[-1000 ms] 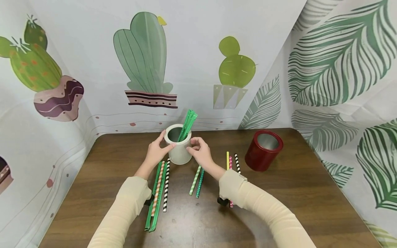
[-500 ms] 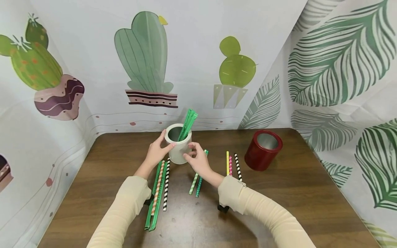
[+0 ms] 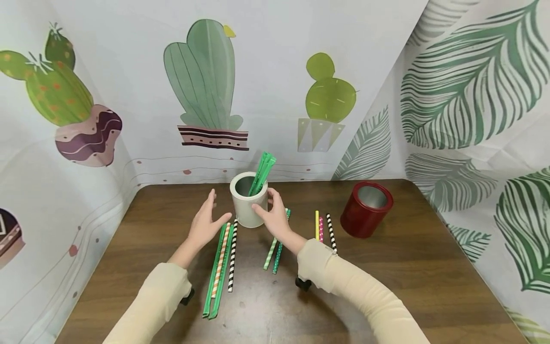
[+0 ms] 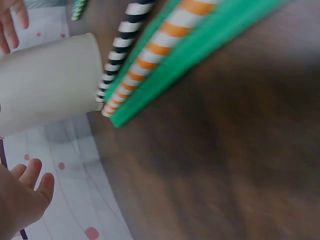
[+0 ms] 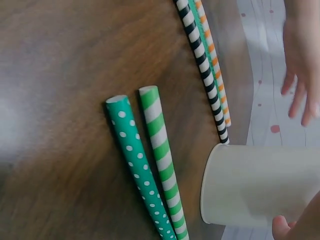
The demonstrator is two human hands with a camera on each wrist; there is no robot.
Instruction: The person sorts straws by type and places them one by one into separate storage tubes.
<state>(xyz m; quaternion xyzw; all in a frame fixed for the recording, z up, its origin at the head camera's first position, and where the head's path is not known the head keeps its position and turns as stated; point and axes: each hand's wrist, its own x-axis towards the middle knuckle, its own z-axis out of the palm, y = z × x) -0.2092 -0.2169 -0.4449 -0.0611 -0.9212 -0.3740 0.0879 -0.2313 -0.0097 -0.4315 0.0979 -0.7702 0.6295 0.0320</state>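
Observation:
A white can [image 3: 249,212] stands upright near the table's back edge, with green-wrapped straws [image 3: 262,174] leaning in it. My left hand [image 3: 204,224] hovers to the can's left, apart from it, fingers extended. At the can's right side is my right hand [image 3: 277,217], its thumb in front of the wall and its fingers beside it; in the left wrist view those fingers [image 4: 11,30] look straight and spread. Near the left hand lie a black-and-white striped straw [image 3: 232,260], an orange-and-white one [image 3: 221,260] and green-wrapped straws [image 3: 212,282]. A green striped straw [image 5: 162,150] and a teal dotted straw [image 5: 135,155] lie below the right hand.
A red can [image 3: 365,212] stands at the back right of the brown wooden table [image 3: 412,267]. Left of it lie a yellow straw [image 3: 317,224], a pink dotted one [image 3: 321,229] and another black-and-white one [image 3: 330,229]. A printed cloth [image 3: 275,95] hangs behind.
My left hand has let go of the white can and drawn back to the left. The right hand, lower half a second ago, has risen slightly along the can's side. The can stays in place.

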